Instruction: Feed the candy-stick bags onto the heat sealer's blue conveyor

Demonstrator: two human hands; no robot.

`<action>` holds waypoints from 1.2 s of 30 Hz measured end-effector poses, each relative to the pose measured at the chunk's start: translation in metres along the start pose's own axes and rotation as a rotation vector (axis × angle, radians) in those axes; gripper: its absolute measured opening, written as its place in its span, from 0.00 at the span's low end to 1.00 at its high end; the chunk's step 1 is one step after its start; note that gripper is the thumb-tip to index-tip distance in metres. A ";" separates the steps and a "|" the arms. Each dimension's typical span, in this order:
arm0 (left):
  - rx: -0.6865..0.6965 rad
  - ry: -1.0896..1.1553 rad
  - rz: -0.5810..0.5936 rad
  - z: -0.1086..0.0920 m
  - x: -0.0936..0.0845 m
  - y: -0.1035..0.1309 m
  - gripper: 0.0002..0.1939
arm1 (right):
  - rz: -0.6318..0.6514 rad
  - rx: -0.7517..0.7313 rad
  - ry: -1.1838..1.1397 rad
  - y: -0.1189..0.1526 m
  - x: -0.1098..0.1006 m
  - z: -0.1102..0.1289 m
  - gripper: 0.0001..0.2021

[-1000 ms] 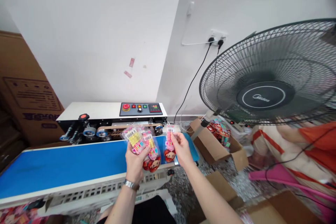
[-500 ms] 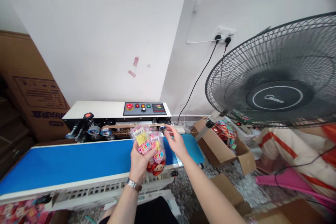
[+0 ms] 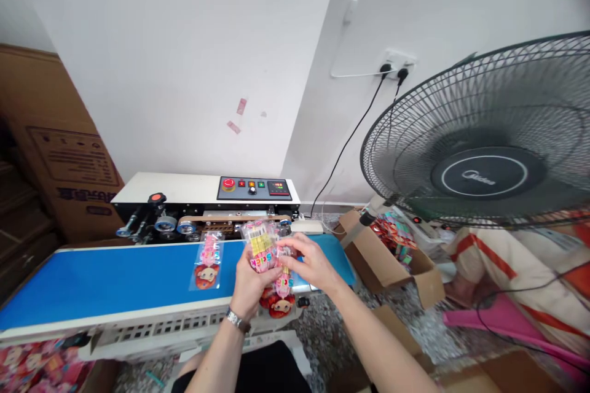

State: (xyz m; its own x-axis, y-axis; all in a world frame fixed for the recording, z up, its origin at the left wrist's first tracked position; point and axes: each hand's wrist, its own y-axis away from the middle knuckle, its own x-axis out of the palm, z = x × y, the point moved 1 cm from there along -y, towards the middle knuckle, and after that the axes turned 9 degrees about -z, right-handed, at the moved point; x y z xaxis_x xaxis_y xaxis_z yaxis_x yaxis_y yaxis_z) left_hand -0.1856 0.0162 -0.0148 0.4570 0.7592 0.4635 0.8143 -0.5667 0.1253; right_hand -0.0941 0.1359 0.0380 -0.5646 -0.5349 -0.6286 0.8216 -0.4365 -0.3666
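My left hand (image 3: 250, 282) is closed round a few clear candy packets (image 3: 262, 249) with yellow labels and red-haired cartoon faces, held above the right part of the sealing machine. My right hand (image 3: 310, 261) pinches the top of the right-hand packet, its fingers bent close to my left thumb. One single packet (image 3: 207, 261) lies flat on the blue belt (image 3: 124, 279), left of my hands, its upper end near the sealing rollers.
The machine's control panel (image 3: 253, 188) stands behind the belt. A large fan (image 3: 483, 172) fills the right side. Beyond it are an open carton (image 3: 378, 252) of packets and a seated person's leg (image 3: 493, 258). More packets (image 3: 39, 368) lie at lower left.
A packet now shows on the belt left of my hands. My right hand has moved in from beside the packets and now grips one; the held packets have shifted slightly right.
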 end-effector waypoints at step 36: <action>-0.038 0.052 -0.087 -0.001 0.007 0.001 0.28 | -0.363 0.493 -0.585 0.037 0.042 -0.023 0.16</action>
State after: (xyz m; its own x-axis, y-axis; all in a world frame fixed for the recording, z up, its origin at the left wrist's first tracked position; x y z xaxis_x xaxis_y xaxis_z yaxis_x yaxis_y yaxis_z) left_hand -0.1820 0.0209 -0.0104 0.3656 0.7889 0.4940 0.8355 -0.5121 0.1995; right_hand -0.0855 0.1137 -0.0178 -0.8481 -0.5293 -0.0233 0.5298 -0.8466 -0.0509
